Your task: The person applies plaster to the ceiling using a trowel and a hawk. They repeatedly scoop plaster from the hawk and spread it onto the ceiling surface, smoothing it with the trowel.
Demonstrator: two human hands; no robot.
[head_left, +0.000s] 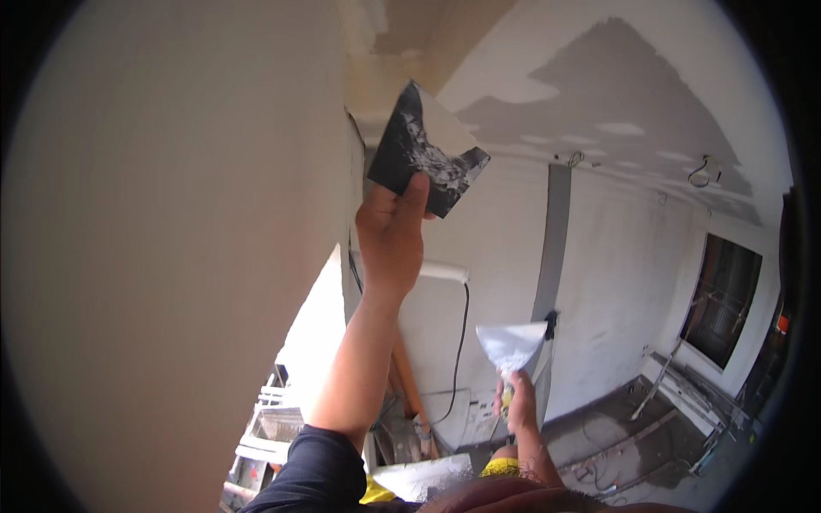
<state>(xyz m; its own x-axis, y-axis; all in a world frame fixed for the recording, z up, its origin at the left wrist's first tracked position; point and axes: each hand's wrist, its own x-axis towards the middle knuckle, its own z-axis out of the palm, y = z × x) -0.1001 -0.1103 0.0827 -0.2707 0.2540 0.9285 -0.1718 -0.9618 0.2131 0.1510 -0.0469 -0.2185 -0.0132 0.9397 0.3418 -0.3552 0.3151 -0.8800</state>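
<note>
High in front of me, my left hand is closed on a thin, dark, square scraper plate. The thumb presses on its face, which carries ragged white putty smears and a smooth pale patch at the top. The plate is tilted, one corner pointing up, close to where wall and ceiling meet; contact with either cannot be made out. Lower and to the right, my right hand is wrapped around the handle of a wide putty knife. Its blade points up and is coated in whitish putty.
A large plain wall stands close on my left. Grey and white patches cover the ceiling, where loose wires hang. A ladder-like frame is below left. An orange pole leans nearby. Planks lie under the window.
</note>
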